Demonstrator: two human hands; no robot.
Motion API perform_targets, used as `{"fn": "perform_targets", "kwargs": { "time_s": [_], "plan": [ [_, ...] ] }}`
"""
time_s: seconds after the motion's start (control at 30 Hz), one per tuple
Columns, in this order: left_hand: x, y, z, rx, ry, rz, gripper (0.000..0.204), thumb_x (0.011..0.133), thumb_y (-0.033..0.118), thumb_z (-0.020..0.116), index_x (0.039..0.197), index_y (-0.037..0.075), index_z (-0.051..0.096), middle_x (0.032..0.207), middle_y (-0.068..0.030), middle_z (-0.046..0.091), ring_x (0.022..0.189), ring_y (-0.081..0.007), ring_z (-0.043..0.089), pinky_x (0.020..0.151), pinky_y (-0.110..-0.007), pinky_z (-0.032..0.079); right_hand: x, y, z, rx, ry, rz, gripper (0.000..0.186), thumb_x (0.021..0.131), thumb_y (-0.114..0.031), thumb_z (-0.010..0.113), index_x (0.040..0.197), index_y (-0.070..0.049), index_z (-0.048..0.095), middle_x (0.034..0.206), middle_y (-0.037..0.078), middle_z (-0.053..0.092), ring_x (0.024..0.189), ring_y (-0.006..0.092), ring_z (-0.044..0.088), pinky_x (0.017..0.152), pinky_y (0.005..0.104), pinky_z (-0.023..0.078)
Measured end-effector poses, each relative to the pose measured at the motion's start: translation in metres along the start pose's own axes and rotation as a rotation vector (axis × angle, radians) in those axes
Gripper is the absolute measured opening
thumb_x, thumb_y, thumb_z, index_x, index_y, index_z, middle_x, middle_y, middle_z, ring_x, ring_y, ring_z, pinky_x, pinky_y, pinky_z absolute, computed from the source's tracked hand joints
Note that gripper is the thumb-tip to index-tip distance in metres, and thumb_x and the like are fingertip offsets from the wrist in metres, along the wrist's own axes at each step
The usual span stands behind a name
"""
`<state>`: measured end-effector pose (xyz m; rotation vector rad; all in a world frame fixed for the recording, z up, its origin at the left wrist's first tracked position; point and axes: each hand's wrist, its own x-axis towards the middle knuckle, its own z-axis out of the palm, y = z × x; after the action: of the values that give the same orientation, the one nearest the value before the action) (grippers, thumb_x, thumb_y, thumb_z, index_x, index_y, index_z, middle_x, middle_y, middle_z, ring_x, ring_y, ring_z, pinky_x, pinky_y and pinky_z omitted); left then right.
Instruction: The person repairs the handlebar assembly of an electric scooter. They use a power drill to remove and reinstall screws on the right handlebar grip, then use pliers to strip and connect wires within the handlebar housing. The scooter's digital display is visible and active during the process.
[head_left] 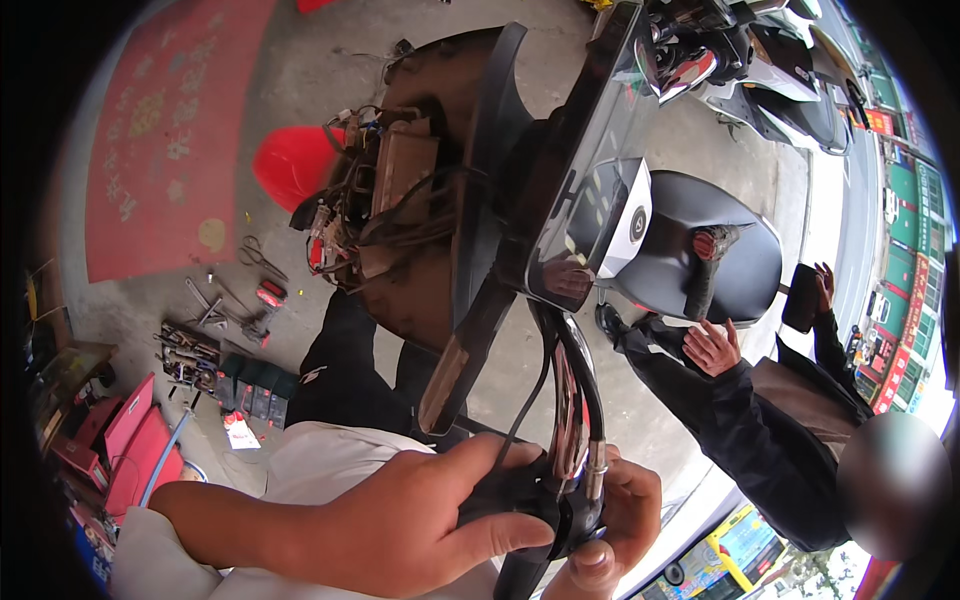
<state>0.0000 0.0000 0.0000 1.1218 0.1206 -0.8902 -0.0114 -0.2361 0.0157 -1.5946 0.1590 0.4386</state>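
Chrome handlebar (571, 410), long axis toward the wearer (330, 470); left hand (425, 520), right hand (628, 505) curled around its black housing (574, 518)

Street-side scooter workshop, where a scooter (450, 125) stands with wiring (350, 185) bared, tools (271, 293) and a loaded tool tray (262, 404) lie on the concrete floor (490, 378), another scooter (795, 100) is parked near, and shopfronts (902, 250) line the road (850, 200) outside.

Left hand (400, 510) and right hand (622, 510) around a scooter handlebar (569, 425), exposed wiring (348, 190) left of the handlebar, black seat (755, 270) bearing a power tool (705, 275) right of it, co-worker (745, 430) farther right
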Motion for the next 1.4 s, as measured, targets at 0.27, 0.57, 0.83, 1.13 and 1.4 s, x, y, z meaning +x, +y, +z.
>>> {"fn": "perform_targets", "kwargs": {
  "time_s": [0.27,0.57,0.83,1.13,1.4],
  "plan": [
    [0.009,0.007,-0.017,0.050,-0.060,-0.059,0.061,0.095,0.029,0.077,0.141,-0.001,0.052,0.110,-0.0160,0.073,0.101,-0.0238,0.074,0.088,-0.034,0.056,0.006,-0.001,0.022,0.011,0.195,0.014,0.082,0.086,-0.052,0.080,0.133,0.008,0.050,0.129,0.030,0.059,0.116,0.0349,0.063,0.103,0.0467,0.051],
    [0.011,0.012,-0.013,0.025,-0.007,-0.134,0.058,0.092,0.023,0.081,0.137,-0.004,0.057,0.115,-0.0151,0.073,0.101,-0.0166,0.073,0.088,-0.030,0.056,0.013,0.004,0.019,0.124,0.159,-0.027,0.073,0.089,-0.046,0.079,0.133,0.004,0.050,0.130,0.031,0.058,0.119,0.0378,0.060,0.105,0.0495,0.048],
    [0.008,0.014,0.002,-0.053,0.123,0.013,0.059,0.093,0.031,0.078,0.136,-0.004,0.058,0.106,-0.0230,0.071,0.097,-0.0317,0.074,0.084,-0.035,0.057,0.008,0.006,0.020,0.074,0.147,-0.036,0.073,0.089,-0.048,0.078,0.131,0.005,0.052,0.129,0.031,0.059,0.119,0.0368,0.059,0.103,0.0479,0.049],
    [0.005,0.007,0.002,0.067,0.182,0.142,0.056,0.092,0.029,0.079,0.132,-0.005,0.060,0.102,-0.0225,0.072,0.092,-0.0320,0.075,0.080,-0.036,0.058,0.003,0.004,0.028,0.097,0.229,-0.001,0.073,0.087,-0.048,0.081,0.132,0.001,0.051,0.131,0.027,0.058,0.118,0.0350,0.061,0.103,0.0479,0.051],
    [0.009,0.008,-0.003,-0.082,0.090,-0.001,0.057,0.093,0.032,0.077,0.132,-0.005,0.059,0.103,-0.0235,0.072,0.092,-0.0335,0.075,0.081,-0.037,0.057,-0.002,0.007,0.030,0.070,0.204,-0.049,0.066,0.092,-0.046,0.077,0.135,-0.003,0.050,0.131,0.028,0.056,0.120,0.0354,0.059,0.102,0.0474,0.051]
  ]
}}
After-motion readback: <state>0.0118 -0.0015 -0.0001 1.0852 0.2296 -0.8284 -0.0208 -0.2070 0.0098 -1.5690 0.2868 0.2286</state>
